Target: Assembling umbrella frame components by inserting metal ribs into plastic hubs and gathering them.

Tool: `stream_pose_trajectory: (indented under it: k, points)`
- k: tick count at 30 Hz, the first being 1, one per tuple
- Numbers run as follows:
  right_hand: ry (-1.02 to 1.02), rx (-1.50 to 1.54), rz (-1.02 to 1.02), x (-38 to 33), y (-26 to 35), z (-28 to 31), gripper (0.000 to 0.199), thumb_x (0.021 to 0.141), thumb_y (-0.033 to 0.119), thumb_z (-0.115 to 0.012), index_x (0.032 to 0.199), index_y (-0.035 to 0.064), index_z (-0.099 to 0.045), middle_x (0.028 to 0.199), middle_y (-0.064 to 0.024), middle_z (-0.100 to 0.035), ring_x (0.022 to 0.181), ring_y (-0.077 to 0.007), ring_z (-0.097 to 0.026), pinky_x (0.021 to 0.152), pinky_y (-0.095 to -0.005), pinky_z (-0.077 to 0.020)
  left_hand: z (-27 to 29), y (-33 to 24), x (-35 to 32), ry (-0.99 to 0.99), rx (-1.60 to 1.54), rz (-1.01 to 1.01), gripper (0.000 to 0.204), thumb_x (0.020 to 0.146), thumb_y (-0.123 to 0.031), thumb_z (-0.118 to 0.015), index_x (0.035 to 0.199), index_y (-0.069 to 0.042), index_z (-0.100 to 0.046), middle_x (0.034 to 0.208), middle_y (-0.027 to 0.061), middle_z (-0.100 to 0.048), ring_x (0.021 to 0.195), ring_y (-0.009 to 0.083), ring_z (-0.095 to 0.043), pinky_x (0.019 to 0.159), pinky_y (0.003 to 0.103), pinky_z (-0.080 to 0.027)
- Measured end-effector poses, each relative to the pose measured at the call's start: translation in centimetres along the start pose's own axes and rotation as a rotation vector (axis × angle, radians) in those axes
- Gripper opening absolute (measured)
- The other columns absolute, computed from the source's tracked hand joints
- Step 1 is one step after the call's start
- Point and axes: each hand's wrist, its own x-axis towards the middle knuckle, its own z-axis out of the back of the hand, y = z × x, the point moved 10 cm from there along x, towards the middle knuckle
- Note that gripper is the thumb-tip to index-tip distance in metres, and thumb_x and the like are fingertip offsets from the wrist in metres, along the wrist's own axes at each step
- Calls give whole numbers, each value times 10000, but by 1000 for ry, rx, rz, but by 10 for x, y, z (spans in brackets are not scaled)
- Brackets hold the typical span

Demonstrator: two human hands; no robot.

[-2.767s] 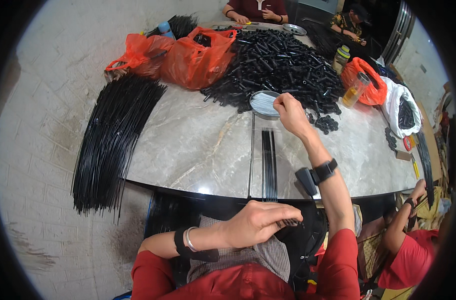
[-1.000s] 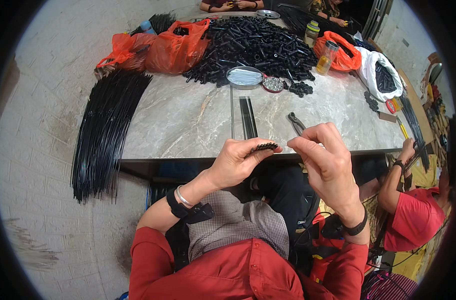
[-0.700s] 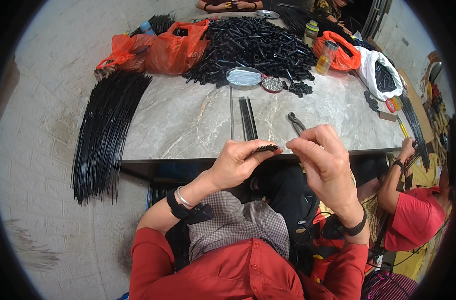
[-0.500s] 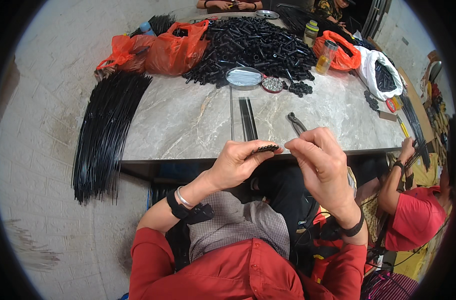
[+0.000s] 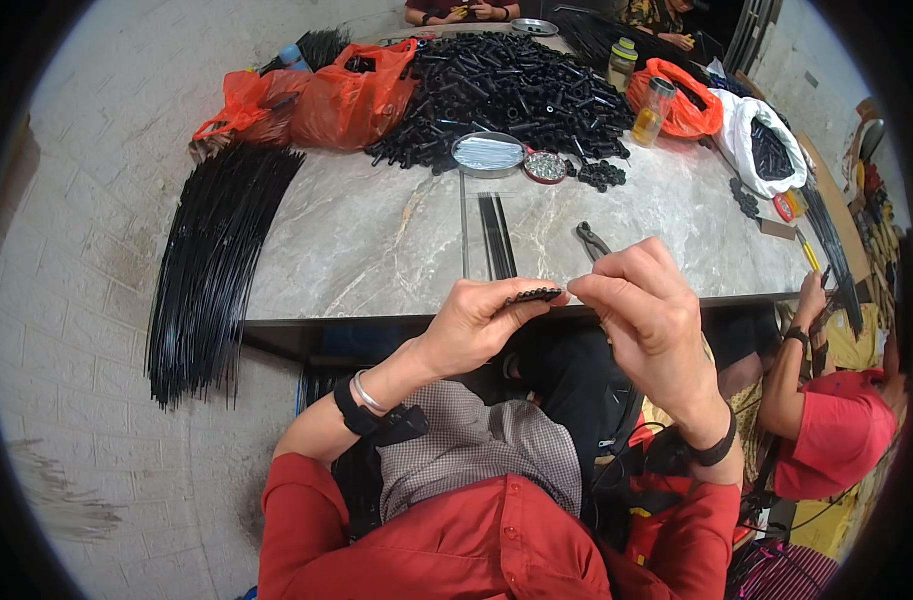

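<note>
My left hand (image 5: pixel 472 325) pinches a short black strip of small ring-like pieces (image 5: pixel 534 295) between thumb and fingers, just over the table's near edge. Close to that strip's right end is my right hand (image 5: pixel 652 320), its thumb and fingertips pressed together; whatever they hold is too small to make out. Dark-handled pliers (image 5: pixel 591 240) lie on the table beyond my right hand, partly hidden by it. Several thin black rods (image 5: pixel 496 235) lie side by side beyond my left hand, next to a long thin strip (image 5: pixel 465 230).
A heap of black tubes (image 5: pixel 507 95) covers the table's far middle, fronted by a tray of silvery sticks (image 5: pixel 489 153) and a dish of small metal bits (image 5: pixel 546 167). Black rods (image 5: pixel 222 270) overhang the left edge. Red bags (image 5: pixel 355 100) stand behind. A co-worker (image 5: pixel 827 430) sits at right.
My right hand has shifted slightly and turned, still close to the strip's end. My left hand keeps its hold. The co-worker's hand at right has moved a little.
</note>
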Motion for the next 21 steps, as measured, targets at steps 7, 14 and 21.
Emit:
stream_pose_trajectory:
  k: [7, 14, 21]
  points:
    - [40, 134, -81, 1, -11, -5, 180, 708, -44, -693, 850, 68, -686, 798, -47, -592, 764, -242, -552, 647, -331, -465, 0, 0, 0, -30, -36, -20, 220, 899, 40, -571, 1101, 7, -655, 972, 109, -716, 904, 153, -682, 793, 261, -549]
    - [-5, 0, 77, 3, 5, -3, 191, 690, -48, -697, 846, 60, -676, 803, -50, -592, 761, -246, -552, 647, -335, -468, -1, 2, 0, 13, -8, 16, 233, 897, 15, -589, 1124, -3, -641, 1012, 115, -713, 958, 188, -685, 836, 272, -547]
    - [83, 165, 38, 7, -7, -6, 161, 688, -40, -707, 823, 44, -678, 764, -50, -598, 750, -243, -564, 657, -327, -473, -2, -2, -1, 24, 14, -24, 244, 887, 13, -600, 1128, 2, -635, 1005, 116, -713, 945, 184, -689, 826, 273, -546]
